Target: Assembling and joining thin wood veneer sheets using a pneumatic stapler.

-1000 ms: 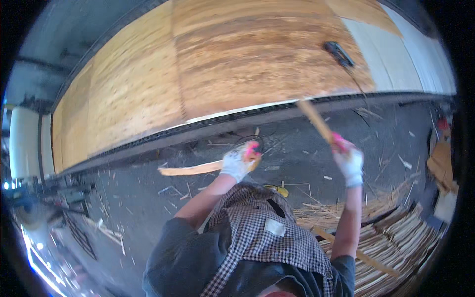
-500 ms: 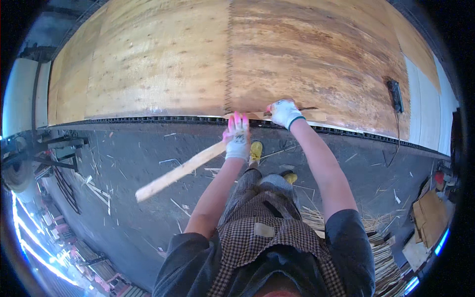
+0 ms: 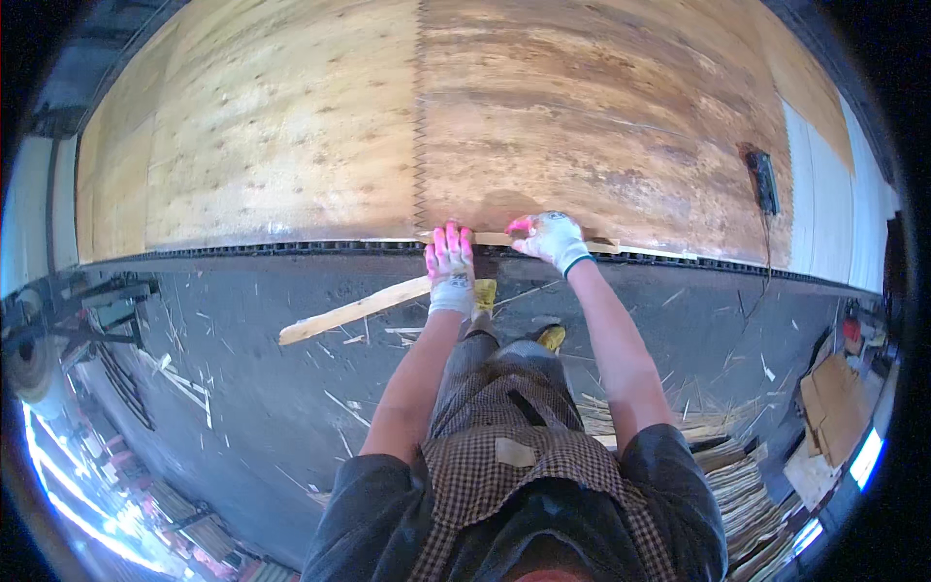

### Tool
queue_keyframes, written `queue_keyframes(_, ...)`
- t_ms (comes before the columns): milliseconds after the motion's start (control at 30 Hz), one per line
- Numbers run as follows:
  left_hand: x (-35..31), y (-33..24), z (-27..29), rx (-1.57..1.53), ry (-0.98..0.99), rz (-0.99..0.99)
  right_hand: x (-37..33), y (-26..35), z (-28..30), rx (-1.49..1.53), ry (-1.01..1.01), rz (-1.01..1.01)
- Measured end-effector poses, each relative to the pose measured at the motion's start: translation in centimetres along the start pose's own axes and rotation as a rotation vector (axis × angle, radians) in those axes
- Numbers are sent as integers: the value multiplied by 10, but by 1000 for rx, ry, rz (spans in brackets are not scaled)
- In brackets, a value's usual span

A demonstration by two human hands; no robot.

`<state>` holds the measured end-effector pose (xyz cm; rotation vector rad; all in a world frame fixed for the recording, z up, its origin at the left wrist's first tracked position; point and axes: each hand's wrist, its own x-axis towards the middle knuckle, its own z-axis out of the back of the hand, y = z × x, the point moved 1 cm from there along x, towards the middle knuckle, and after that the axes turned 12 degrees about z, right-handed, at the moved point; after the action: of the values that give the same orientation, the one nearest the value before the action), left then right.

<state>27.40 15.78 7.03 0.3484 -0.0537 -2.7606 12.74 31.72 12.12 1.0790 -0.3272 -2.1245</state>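
My left hand point(image 3: 451, 270), in a white glove with pink fingers, grips one end of a flat wooden strip point(image 3: 354, 310) that slants down to the left over the floor. Its fingertips reach the front edge of the plywood. My right hand point(image 3: 551, 239), gloved the same way, holds a thin wood sliver point(image 3: 485, 238) flat along that edge, just right of a zigzag seam point(image 3: 420, 126). The seam joins a pale veneer sheet point(image 3: 262, 126) to a darker one point(image 3: 601, 126).
A black toothed rail point(image 3: 242, 250) runs under the sheets' front edge. A black device point(image 3: 763, 181) with a cable lies on the right sheet. Wood scraps litter the dark floor point(image 3: 252, 388). Stacked veneer strips point(image 3: 747, 485) and cardboard point(image 3: 834, 407) sit at lower right.
Both hands have come forward from above the floor to the sheet's front edge. The sliver in my right hand went from raised and slanted to lying along the edge.
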Motion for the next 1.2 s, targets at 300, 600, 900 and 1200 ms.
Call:
queue_keyframes(300, 0, 3, -12, -1, -117, -11, -76, -3, -14, -153, -456, -331)
queue_keyframes(600, 3, 5, -15, 54, -83, -27, -63, -19, -93, -283, -344, -312)
queue_keyframes(900, 18, 74, 49, -906, 44, -177, -40, -25, -117, -215, -168, -361)
queue_keyframes(1200, -28, 129, 120, -1177, -138, 139, -113, -95, -70, 1540, -1002, 82)
